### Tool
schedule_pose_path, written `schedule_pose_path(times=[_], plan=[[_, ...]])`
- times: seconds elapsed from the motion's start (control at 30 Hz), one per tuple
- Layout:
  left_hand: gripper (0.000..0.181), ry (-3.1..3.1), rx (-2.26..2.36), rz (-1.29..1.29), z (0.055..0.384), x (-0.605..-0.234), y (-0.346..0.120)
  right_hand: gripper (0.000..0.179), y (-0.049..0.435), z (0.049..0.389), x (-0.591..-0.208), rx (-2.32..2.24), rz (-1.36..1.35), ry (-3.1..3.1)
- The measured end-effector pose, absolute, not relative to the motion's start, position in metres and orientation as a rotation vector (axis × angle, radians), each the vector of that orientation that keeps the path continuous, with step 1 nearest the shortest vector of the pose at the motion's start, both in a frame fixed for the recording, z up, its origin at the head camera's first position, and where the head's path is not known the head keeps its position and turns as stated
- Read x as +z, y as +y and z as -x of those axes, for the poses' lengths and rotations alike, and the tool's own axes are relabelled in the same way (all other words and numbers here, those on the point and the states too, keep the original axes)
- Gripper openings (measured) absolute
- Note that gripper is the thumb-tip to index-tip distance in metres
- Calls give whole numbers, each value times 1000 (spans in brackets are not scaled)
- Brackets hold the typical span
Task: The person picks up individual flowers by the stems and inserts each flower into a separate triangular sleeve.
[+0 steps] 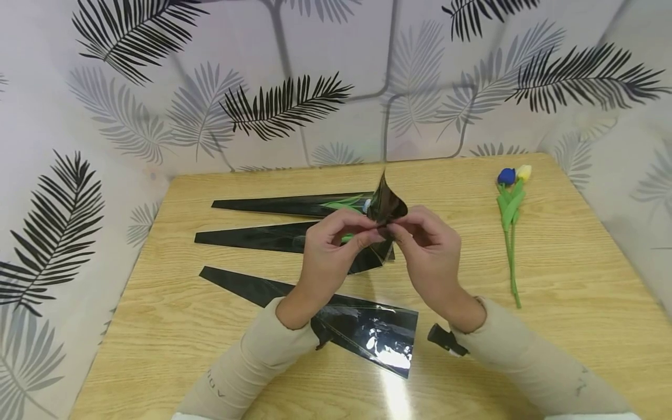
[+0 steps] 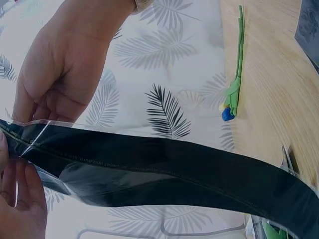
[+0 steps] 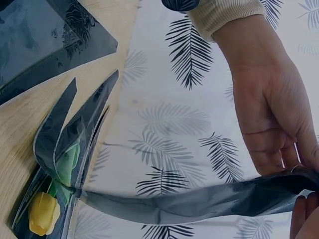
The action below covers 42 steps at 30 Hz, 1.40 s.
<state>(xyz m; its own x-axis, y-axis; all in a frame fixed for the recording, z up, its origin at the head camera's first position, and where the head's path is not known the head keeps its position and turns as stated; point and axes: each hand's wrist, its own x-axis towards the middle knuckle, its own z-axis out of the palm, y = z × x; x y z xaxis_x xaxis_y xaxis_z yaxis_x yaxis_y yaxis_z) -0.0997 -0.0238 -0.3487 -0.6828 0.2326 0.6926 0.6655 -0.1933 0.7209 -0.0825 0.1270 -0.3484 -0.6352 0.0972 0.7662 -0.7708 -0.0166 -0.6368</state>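
Note:
Both hands are raised over the table, close together. My left hand [image 1: 329,248] and my right hand [image 1: 433,254] each pinch one end of a black plastic flower sleeve [image 1: 387,201] between thumb and fingers. In the left wrist view this sleeve [image 2: 164,169] hangs away from the fingers as a long, slightly curved strip with small print along it. Its far part, in the right wrist view, overlaps a wrapped yellow tulip [image 3: 44,214] with green leaves. Part of the sleeve's gripped end is hidden by the fingers.
Two black sleeves [image 1: 262,205] with green leaves showing in them lie behind the hands, partly covered. A flat, shiny black sleeve [image 1: 367,332] lies nearer the front. At the right lie a blue tulip [image 1: 506,176] and a pale yellow tulip [image 1: 524,172]. Leaf-patterned cloth [image 1: 336,128] stands behind.

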Motion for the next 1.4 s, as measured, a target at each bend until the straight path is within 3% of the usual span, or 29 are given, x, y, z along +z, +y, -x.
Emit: schedule_pose_path(times=[0.27, 0.6, 0.87, 1.4], plan=[[17, -1684, -1910, 1041, 100, -345, -26, 14, 131, 84, -346, 1669, -660, -1643], [26, -1627, -1881, 967, 99, -339, -29, 25, 138, 84, -338, 1700, -644, -1587], [21, -1655, -1900, 1006, 99, -338, -31, 30, 139, 84, -340, 1723, -669, -1602], [19, -1636, -1944, 1018, 97, -335, -32, 20, 143, 85, -341, 1816, -591, -1589]])
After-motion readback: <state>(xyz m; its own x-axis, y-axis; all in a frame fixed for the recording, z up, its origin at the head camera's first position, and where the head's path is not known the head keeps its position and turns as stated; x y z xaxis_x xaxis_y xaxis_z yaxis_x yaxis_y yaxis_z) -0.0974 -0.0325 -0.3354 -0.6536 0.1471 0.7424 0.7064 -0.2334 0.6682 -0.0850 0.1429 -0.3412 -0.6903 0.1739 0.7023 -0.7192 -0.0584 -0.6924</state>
